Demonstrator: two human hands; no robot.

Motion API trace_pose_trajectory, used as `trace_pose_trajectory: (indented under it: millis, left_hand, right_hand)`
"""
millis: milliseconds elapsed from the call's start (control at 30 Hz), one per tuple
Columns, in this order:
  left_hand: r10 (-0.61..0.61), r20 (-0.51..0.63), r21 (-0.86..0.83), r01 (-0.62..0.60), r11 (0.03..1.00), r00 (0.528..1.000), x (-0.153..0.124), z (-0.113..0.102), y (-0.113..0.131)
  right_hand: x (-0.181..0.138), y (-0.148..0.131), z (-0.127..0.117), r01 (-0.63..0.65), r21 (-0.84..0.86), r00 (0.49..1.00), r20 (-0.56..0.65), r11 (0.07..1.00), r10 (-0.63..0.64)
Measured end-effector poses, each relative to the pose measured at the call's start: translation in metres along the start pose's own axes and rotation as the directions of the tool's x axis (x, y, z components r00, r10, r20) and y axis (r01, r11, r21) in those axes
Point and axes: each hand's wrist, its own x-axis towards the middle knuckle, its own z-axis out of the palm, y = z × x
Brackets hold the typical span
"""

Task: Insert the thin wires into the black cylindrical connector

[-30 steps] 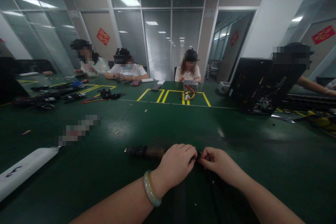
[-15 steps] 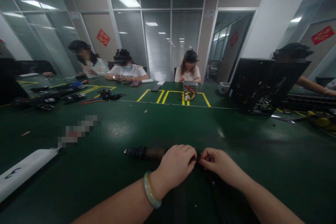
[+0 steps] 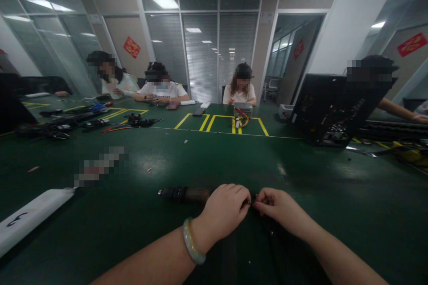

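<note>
A dark, tube-shaped tool that looks like an electric screwdriver (image 3: 194, 195) lies across the green table, its metal tip pointing left. My left hand (image 3: 224, 207), with a pale green bangle on the wrist, is closed over its right part. At those fingertips shows a small brass-coloured bit, too small to name. My right hand (image 3: 272, 203) is pinched just beyond the tool's right end, thumb against fingers; what it holds is hidden. A dark cable-like strip (image 3: 272, 240) runs toward me below that hand, hard to make out.
A white power strip-like bar (image 3: 33, 218) marked 3 lies at left on the green table (image 3: 214, 156). Bundled black cables (image 3: 133, 121) sit farther back. A power supply box (image 3: 243, 109) with coloured wires stands before a seated person. A black computer case (image 3: 334, 111) rises at right.
Both hands and the tool stay almost exactly in place. Only a slight shift of the fingertips shows, with a bit more gap between the two hands.
</note>
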Motion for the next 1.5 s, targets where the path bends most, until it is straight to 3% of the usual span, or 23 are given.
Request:
trace_pose_trajectory:
  millis: [267,800,1500]
  left_hand:
    - [0.007,-0.007,0.002,-0.007,1.000,1.000,0.0003,0.0020,-0.0011]
    - [0.021,0.013,0.024,-0.021,0.999,1.000,0.0018,-0.0001,0.0003]
    - [0.015,0.022,0.052,-0.016,0.999,1.000,0.0023,-0.0015,0.0018]
  right_hand:
    - [0.0009,0.0004,0.0007,0.014,0.041,1.000,0.012,0.999,-0.015]
    - [0.0005,0.0008,0.0018,-0.007,-0.061,1.000,-0.026,0.998,0.006]
    - [0.0019,0.0019,0.0026,-0.005,-0.019,1.000,-0.013,1.000,0.005]
